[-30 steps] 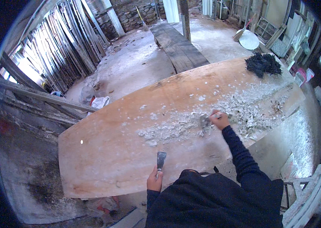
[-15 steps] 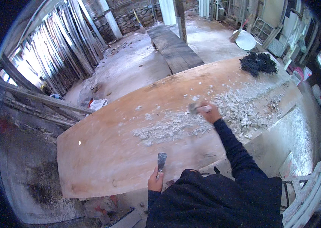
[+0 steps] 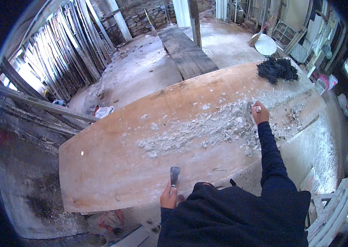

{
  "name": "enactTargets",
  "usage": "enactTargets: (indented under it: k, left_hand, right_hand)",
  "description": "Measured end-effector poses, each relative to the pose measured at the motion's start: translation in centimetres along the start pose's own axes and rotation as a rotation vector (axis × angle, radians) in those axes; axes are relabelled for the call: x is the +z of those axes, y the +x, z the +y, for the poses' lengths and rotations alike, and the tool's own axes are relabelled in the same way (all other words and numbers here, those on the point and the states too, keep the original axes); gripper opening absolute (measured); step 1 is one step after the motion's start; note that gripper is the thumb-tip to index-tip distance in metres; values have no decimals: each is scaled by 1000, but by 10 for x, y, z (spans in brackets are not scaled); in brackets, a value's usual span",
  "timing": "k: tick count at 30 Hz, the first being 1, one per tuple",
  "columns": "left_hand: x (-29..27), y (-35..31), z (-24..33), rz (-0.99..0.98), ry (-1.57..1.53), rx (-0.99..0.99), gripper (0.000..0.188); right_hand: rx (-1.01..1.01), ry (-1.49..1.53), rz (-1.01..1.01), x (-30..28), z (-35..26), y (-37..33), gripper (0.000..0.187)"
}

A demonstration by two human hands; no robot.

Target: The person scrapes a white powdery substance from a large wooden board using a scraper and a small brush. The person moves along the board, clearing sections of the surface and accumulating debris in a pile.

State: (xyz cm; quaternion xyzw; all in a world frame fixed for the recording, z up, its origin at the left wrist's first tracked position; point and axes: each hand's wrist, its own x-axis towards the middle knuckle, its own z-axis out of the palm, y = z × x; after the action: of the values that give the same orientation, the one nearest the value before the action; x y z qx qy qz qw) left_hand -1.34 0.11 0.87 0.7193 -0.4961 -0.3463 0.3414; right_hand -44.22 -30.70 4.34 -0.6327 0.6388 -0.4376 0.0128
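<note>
A putty knife with a broad grey blade stands upright in my left hand, fingers closed round its handle at the board's near edge. My right hand is stretched forward over the white flakes, closed on a small pale tool. Only the tool's greyish end shows at the left of the fingers, so its exact kind is unclear. Under both hands lies a large tan board. White flakes and crumbs are spread in a thick band across its middle and right side.
A tangled black heap sits on the board's far right. Beyond the board runs a dark plank bench beside a post. A broom rests by a round white pan. Wooden poles lean at the left; slats stand near right.
My right hand has moved right and slightly farther away with the small tool, over the flakes. My left hand keeps the putty knife in nearly the same place. The view has shifted slightly.
</note>
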Motion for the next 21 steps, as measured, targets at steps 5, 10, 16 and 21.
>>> enactTargets:
  k: [5, 10, 16, 21]
  left_hand:
    - [19, 0, -8, -52, -67, -63, 48]
    - [28, 11, 18, -95, 7, 50, 47]
    - [40, 23, 30, -182, -56, 77, 47]
    - [48, 21, 29, -188, -21, 65, 49]
  right_hand:
    - [-78, 468, -312, -4, -24, -55, 8]
    - [133, 554, -584, -21, -13, -78, 10]
    - [-95, -126, -288, -71, 73, -9, 16]
    - [49, 22, -218, -114, 99, 5, 19]
